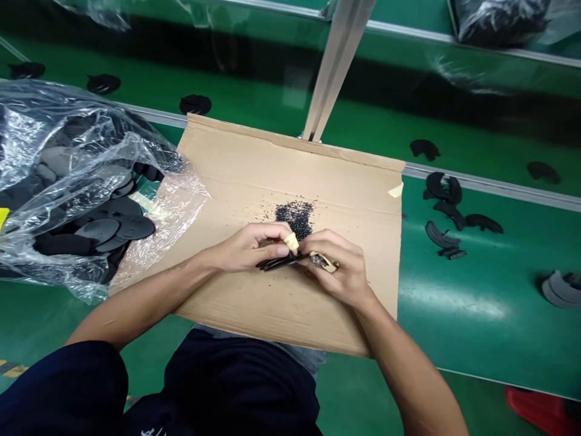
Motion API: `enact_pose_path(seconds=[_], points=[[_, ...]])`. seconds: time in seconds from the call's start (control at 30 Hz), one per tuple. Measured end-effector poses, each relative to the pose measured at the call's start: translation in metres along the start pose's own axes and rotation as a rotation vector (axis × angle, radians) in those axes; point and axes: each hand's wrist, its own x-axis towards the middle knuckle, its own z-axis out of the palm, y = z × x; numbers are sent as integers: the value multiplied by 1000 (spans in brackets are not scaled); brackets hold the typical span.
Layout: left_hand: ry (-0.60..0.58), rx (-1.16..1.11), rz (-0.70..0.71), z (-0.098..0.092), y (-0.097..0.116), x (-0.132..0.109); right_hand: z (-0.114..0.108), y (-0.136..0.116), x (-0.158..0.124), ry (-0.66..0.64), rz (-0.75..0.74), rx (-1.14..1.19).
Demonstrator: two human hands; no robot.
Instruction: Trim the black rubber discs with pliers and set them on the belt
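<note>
My left hand (261, 247) is closed on thin black plastic discs (276, 263), which lie flat together and tilt towards me. Pale yellow tape (292, 242) wraps the tip of its index finger. Close beside it, my right hand (338, 263) is shut on a small metal tool (321, 261) with a cream-coloured part around it. The tool's working end, at the edge of the discs, is hidden by my fingers, so its kind cannot be made out. Just beyond both hands, a pile of tiny black scraps (295, 218) is scattered on a cardboard sheet (245, 160).
At the left, a clear plastic bag (104, 142) spills many black discs (129, 213). Curved black pieces (447, 206) lie on the green table (458, 327) at the right, with a grey curved part (563, 290) farther out. A metal post (336, 66) rises behind the cardboard.
</note>
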Motion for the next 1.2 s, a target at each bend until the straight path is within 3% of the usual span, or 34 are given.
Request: enact_pose_path(seconds=[0.1,0.23,0.4,0.5,0.6,0.7,1.0,1.2], points=[[119,-60,10,11,-10,0,0,1,-3,128,17,-189],[291,-15,-1,22,-18,-2,1,1,-3,139,19,-218],[453,54,2,19,-17,-1,-2,2,2,187,266,-83],[365,45,30,15,-14,-1,-5,8,3,154,305,-211],[244,101,69,16,-11,0,-5,12,0,61,184,-506],[213,204,124,21,-11,0,-2,11,-2,-40,96,-653],[257,331,237,29,-8,-2,1,10,-5,-131,96,-602],[278,365,284,20,-2,-1,-6,8,0,-140,49,-510]])
